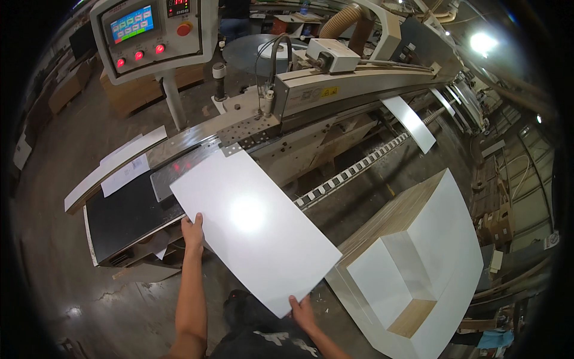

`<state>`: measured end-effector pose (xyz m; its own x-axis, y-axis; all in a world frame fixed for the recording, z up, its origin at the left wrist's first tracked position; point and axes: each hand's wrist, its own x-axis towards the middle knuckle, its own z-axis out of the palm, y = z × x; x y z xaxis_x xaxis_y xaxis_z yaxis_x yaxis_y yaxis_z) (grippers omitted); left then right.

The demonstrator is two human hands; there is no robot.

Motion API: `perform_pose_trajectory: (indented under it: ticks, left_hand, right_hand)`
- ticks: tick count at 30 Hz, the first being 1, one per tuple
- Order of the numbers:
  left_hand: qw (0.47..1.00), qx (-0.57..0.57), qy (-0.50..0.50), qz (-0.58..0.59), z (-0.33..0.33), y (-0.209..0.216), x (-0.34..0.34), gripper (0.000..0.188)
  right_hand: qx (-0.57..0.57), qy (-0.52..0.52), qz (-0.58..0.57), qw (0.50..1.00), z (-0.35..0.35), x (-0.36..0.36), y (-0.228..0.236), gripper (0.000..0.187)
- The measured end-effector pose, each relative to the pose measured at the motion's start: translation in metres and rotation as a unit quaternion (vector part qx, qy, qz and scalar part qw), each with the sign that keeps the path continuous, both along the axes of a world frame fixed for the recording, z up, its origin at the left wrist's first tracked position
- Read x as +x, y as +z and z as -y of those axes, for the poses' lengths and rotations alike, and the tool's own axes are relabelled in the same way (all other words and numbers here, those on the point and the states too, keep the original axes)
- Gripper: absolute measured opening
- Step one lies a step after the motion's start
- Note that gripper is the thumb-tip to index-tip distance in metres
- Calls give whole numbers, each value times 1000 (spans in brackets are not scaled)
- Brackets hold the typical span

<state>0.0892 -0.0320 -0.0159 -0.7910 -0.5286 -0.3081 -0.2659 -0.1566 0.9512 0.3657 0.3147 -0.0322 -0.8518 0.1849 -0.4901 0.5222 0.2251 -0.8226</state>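
A white rectangular panel (263, 245) spans the middle of the view, with glare on its glossy face. My left hand (193, 232) grips its left edge, thumb on top and fingers hidden beneath. At the near corner my right hand (301, 311) holds the same panel, its thumb lying over the edge. The panel's far end rests at the infeed of a long edge-banding machine (335, 87), next to a perforated metal plate (248, 128). Left of it lies the machine's black table (122, 212).
A control box (158, 36) with a lit screen and red buttons stands far left. White strips (116, 167) and paper lie along the table. Stacked white panels (445, 239) stand at the right. Another panel (411, 122) sits farther along the machine, above a roller rail (353, 170).
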Motion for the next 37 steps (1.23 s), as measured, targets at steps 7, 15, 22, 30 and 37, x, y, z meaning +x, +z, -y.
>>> perform_pose_trajectory:
  ticks: [7, 15, 22, 30, 37]
  left_hand:
    - [999, 49, 7, 15, 9, 17, -51, 46]
    - [999, 20, 27, 4, 24, -10, -94, 60]
    - [995, 89, -1, 42, -44, 21, -124, 63]
    - [996, 82, -19, 19, -125, 27, -181, 51]
    - [997, 68, 6, 45, -188, 13, -221, 63]
  right_hand:
    - [-213, 72, 111, 968, 62, -48, 44, 42]
    - [-197, 21, 33, 980, 67, -61, 48, 33]
    - [-109, -102, 30, 988, 40, -92, 56, 26]
    - [-32, -130, 80, 988, -33, -143, 76, 32]
    - [-3, -119, 120, 986, -92, -179, 78, 40]
